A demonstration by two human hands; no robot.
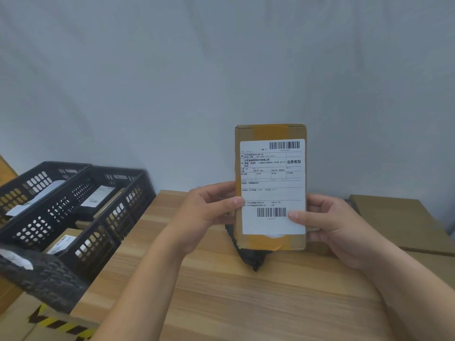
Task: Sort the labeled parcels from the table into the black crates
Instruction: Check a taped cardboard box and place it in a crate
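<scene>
A brown cardboard parcel (270, 131) with a white shipping label and yellow tape is held upright above the wooden table (221, 291), label facing me. My left hand (209, 212) grips its left edge, thumb on the label. My right hand (327, 222) grips its right edge, thumb near the lower barcode. Two black crates stand side by side at the left: the nearer crate (108, 217) and the farther crate (27, 185). Both hold labeled parcels.
A dark plastic mailer (251, 259) lies on the table behind the held parcel. Flat cardboard boxes (398, 222) sit at the right. A black mesh bag (44, 276) lies at the lower left, over a box with yellow-black tape (56, 323). A grey wall stands behind.
</scene>
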